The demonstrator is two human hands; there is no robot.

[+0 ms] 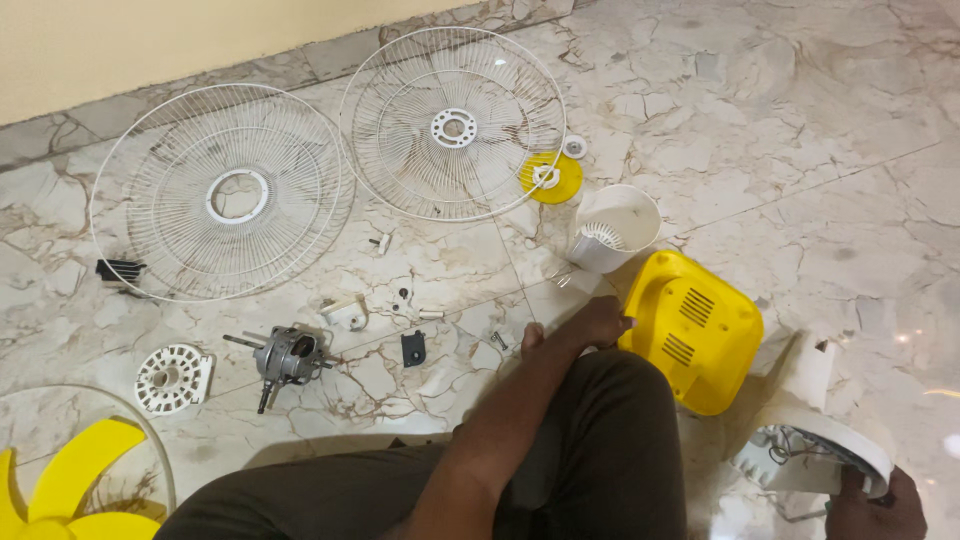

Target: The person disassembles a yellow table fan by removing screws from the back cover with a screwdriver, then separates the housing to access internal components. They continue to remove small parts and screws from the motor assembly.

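Note:
My left hand point(592, 325) reaches forward over my knee, and its fingers grip the near left edge of a yellow vented fan housing point(700, 335) lying on the marble floor. At the bottom right, my right hand point(878, 508) holds the rim of a white round fan part point(815, 440) with wires showing inside it. That part is tilted on the floor, just right of the yellow housing. A white cup-shaped cover point(612, 228) lies just beyond the housing.
Two white wire guards point(225, 195) point(455, 125) lie flat near the wall. A yellow disc point(550, 178), a bare motor point(285, 358), a white vented plate point(172, 378), small clips and screws are scattered about. A yellow blade point(70, 490) sits at bottom left.

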